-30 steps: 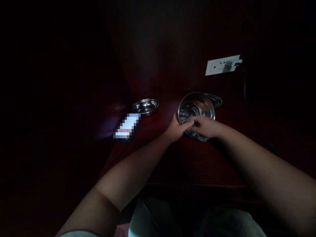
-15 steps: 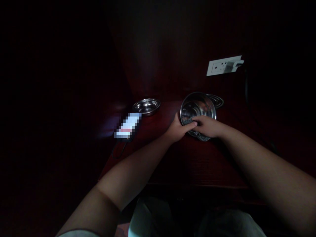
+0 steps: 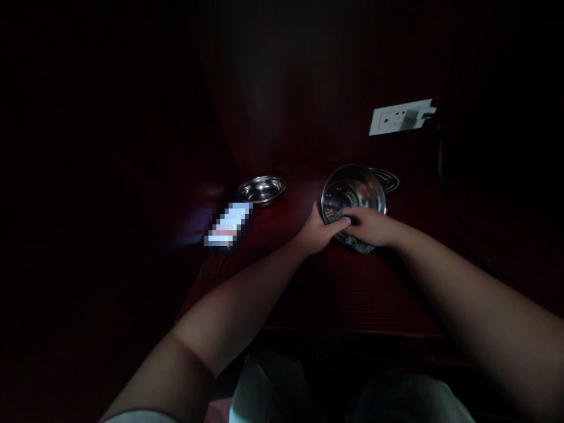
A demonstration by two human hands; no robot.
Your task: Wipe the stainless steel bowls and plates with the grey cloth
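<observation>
A shiny steel pot (image 3: pixel 365 187) is tilted with its mouth toward me above the dark red table. My left hand (image 3: pixel 318 229) grips its lower left side, thumb over the rim and fingers hidden behind. My right hand (image 3: pixel 371 226) reaches over the near rim, closed on a grey patterned cloth (image 3: pixel 362 244). Part of the cloth is inside the pot, and part hangs over the rim. The right fingertips are hidden in the cloth.
A shallow steel bowl (image 3: pixel 263 189) stands left of the pot. Near it lies a lit phone (image 3: pixel 229 225) with a cable. Behind the pot is a round ridged steel piece (image 3: pixel 389 181). A white wall socket (image 3: pixel 400 117) with a plug and cord is at the back right.
Both hands and the pot stay almost exactly where they were. The cloth at the rim has shifted very slightly.
</observation>
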